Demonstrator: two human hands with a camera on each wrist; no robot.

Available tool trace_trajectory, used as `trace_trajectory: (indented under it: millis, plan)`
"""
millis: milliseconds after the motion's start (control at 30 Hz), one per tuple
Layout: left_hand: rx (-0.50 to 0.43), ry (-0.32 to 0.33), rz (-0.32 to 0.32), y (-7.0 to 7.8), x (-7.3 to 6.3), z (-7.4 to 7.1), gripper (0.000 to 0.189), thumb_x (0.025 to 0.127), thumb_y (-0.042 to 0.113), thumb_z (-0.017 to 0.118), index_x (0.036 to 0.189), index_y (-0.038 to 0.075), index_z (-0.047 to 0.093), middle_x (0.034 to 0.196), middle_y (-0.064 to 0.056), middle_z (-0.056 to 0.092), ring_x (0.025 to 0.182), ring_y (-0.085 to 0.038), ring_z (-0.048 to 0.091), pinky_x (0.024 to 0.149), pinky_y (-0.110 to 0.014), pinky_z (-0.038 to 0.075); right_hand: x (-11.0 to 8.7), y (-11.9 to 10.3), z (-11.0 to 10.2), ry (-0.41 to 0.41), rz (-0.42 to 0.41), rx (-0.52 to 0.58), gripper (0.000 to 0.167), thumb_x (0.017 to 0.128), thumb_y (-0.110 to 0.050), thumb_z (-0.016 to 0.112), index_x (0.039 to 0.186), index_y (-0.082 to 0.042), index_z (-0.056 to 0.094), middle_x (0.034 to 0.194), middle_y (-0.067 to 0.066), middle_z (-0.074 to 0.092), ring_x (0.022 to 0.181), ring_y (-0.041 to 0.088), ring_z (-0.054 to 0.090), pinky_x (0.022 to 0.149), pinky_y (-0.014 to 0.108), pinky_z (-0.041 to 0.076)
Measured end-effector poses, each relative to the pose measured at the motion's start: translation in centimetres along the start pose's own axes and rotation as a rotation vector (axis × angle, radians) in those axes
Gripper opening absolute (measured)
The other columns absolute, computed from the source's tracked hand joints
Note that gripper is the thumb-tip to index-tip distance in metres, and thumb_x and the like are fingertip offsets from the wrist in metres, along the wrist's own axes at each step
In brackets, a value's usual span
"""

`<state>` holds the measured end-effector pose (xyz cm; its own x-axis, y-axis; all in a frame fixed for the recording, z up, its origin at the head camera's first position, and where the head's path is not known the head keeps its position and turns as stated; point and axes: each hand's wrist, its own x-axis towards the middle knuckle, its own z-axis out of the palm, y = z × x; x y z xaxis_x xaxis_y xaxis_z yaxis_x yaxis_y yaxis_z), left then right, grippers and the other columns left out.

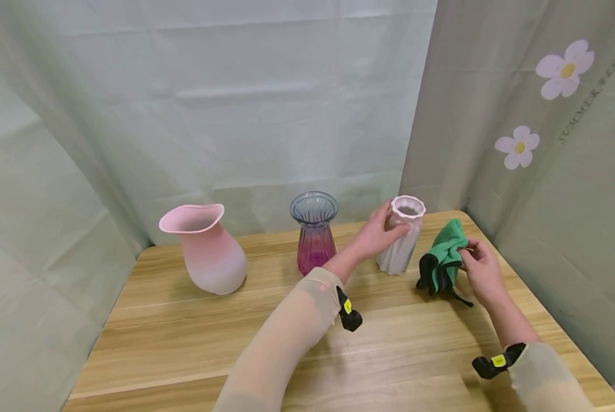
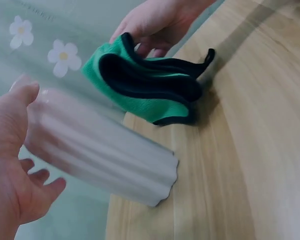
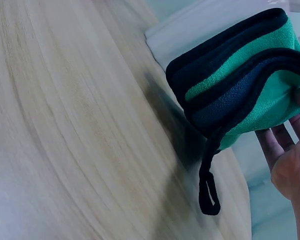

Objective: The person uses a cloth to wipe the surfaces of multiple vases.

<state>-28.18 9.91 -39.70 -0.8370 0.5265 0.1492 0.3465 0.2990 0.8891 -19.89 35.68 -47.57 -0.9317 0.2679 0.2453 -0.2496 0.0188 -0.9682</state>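
Note:
A white fluted vase [image 1: 401, 247] with a scalloped rim stands on the wooden table at the right. My left hand [image 1: 376, 233] holds it just below the rim, thumb on the near side. In the left wrist view the base of this vase [image 2: 105, 145] meets the tabletop. To its right, my right hand [image 1: 482, 272] pinches a green cloth [image 1: 447, 252] with dark edging. The folded cloth [image 3: 270, 100] hangs in the right wrist view with its black loop [image 3: 209, 195] dangling, close beside the vase but apart from it in the head view.
A glass vase [image 1: 314, 240], blue-grey above and purple-pink below, stands left of the white one, partly behind my left forearm. Farther left is a pink-and-white vase [image 1: 211, 254] with a wavy mouth. Pale curtains [image 1: 256, 114] enclose the back and sides of the table [image 1: 183, 343].

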Motion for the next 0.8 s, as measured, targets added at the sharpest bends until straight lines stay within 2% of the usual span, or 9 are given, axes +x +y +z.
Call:
trace_trajectory:
  millis: [67,233,300,433,600,733,800]
  plan:
    - [0.037,0.064,-0.032,0.3,-0.2,0.5,0.092,0.093,0.046,0.074,0.163,0.012,0.023,0.163,-0.015,0.029,0.144,-0.028,0.038,0.114,-0.043,0.038,0.1,-0.1,-0.4,0.004,-0.009,0.03,0.016,0.103,-0.001,0.056,0.11,-0.014,0.061,0.101,-0.009,0.066,0.09,0.001,0.062,0.073,0.014,0.055]
    - [0.192,0.224,-0.079,1.1,-0.5,2.1,0.095,0.081,0.053,0.083,0.154,0.013,0.037,0.149,-0.008,0.044,0.128,-0.022,0.05,0.1,-0.041,0.049,0.3,-0.7,-0.5,0.022,-0.028,0.045,0.015,0.102,0.0,0.057,0.109,-0.012,0.061,0.1,-0.009,0.066,0.087,0.001,0.063,0.072,0.014,0.055]
    - [0.24,0.273,-0.115,1.2,-0.6,2.5,0.093,0.08,0.055,0.084,0.151,0.014,0.04,0.143,-0.005,0.046,0.122,-0.02,0.052,0.095,-0.039,0.051,0.4,-0.8,-0.4,0.024,-0.025,0.046,0.014,0.102,0.0,0.057,0.109,-0.012,0.061,0.101,-0.008,0.066,0.087,0.0,0.063,0.072,0.014,0.055]
    - [0.263,0.333,-0.165,1.2,-0.6,3.0,0.085,0.082,0.053,0.084,0.147,0.016,0.043,0.138,-0.004,0.048,0.119,-0.018,0.053,0.09,-0.036,0.051,0.3,-0.8,-0.3,0.009,-0.022,0.056,0.015,0.102,0.0,0.057,0.111,-0.013,0.06,0.103,-0.007,0.065,0.089,0.001,0.063,0.073,0.015,0.055]
    - [0.252,0.33,-0.141,1.1,-0.6,2.8,0.081,0.084,0.052,0.082,0.147,0.016,0.046,0.136,-0.004,0.05,0.117,-0.018,0.055,0.09,-0.035,0.052,0.3,-0.8,-0.4,0.002,-0.035,0.07,0.015,0.102,0.0,0.057,0.111,-0.012,0.06,0.102,-0.007,0.065,0.089,0.001,0.063,0.073,0.015,0.056]
    - [0.222,0.285,-0.068,0.9,-0.5,2.2,0.074,0.087,0.045,0.082,0.145,0.013,0.05,0.136,-0.006,0.054,0.119,-0.019,0.056,0.095,-0.036,0.052,0.3,-1.0,-0.5,0.008,-0.043,0.071,0.014,0.102,0.0,0.057,0.109,-0.012,0.06,0.101,-0.007,0.066,0.088,0.001,0.063,0.072,0.015,0.056]
    - [0.202,0.243,-0.023,0.7,-0.3,1.7,0.068,0.089,0.041,0.081,0.144,0.012,0.053,0.137,-0.007,0.056,0.121,-0.019,0.056,0.099,-0.036,0.05,0.4,-1.1,-0.6,0.011,-0.044,0.071,0.014,0.102,0.0,0.057,0.109,-0.012,0.061,0.101,-0.007,0.066,0.088,0.001,0.063,0.072,0.015,0.056]
